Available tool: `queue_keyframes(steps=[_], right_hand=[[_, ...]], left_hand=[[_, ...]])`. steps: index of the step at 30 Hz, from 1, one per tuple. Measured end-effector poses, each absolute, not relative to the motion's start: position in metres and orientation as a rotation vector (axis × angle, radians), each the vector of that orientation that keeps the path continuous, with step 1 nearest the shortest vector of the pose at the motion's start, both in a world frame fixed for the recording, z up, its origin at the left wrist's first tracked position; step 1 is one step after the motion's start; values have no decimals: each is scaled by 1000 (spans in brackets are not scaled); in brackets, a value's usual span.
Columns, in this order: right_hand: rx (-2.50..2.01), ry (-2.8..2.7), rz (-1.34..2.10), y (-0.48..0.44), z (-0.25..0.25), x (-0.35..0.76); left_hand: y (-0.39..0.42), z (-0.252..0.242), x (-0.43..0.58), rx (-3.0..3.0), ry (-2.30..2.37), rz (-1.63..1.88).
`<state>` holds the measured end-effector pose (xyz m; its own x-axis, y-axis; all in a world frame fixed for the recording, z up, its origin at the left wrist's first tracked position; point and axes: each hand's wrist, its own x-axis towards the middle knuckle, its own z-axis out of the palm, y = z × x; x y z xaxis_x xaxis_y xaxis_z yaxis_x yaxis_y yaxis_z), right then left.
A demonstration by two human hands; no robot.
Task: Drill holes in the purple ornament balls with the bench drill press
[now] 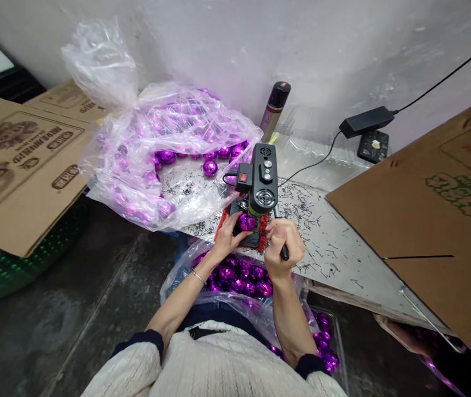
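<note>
With the left hand [229, 236], grasping a purple faceted bauble [247, 222] partly hidden under a black press machine [265, 179] aligned lengthwise away from the body; with the right hand [283, 242], clenching its lever [285, 254], mostly covered, pointed bodyward.

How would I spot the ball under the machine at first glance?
Find the pale tabletop, then the black machine with a red switch. Just below the machine sits a shiny purple ball, the only one held by the left hand.
</note>
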<state>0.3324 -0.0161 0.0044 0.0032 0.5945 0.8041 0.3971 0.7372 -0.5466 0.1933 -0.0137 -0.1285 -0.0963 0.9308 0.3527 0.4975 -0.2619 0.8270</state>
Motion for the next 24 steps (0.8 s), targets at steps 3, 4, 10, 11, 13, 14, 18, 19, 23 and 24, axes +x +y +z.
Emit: queue_keyframes(steps=[3, 4, 10, 11, 13, 14, 18, 19, 23, 24], right_hand=[[-782, -1616, 135, -16, -17, 332], [-771, -1615, 117, -16, -24, 332], [-715, -1577, 125, -12, -52, 329], [-713, -1569, 127, -12, -53, 328], [-720, -1553, 110, -11, -56, 328], [-722, -1547, 96, -10, -57, 327], [-713, -1539, 77, -8, -65, 328], [-712, -1543, 90, -8, -67, 328], [-683, -1493, 130, -6, -70, 324], [-668, -1476, 131, -6, -70, 323]], left_hand=[[-14, -129, 194, 1732, 1533, 1354], [-14, -129, 194, 1729, 1528, 1360], [-14, -130, 194, 1731, 1537, 1371], [-14, -130, 195, 1734, 1539, 1375], [-14, -130, 195, 1739, 1545, 1375], [-14, -130, 195, 1741, 1548, 1371], [-14, -130, 195, 1750, 1545, 1365], [-14, -130, 195, 1756, 1540, 1369], [-14, -133, 195, 1788, 1531, 1385], [-13, -133, 195, 1793, 1536, 1387]])
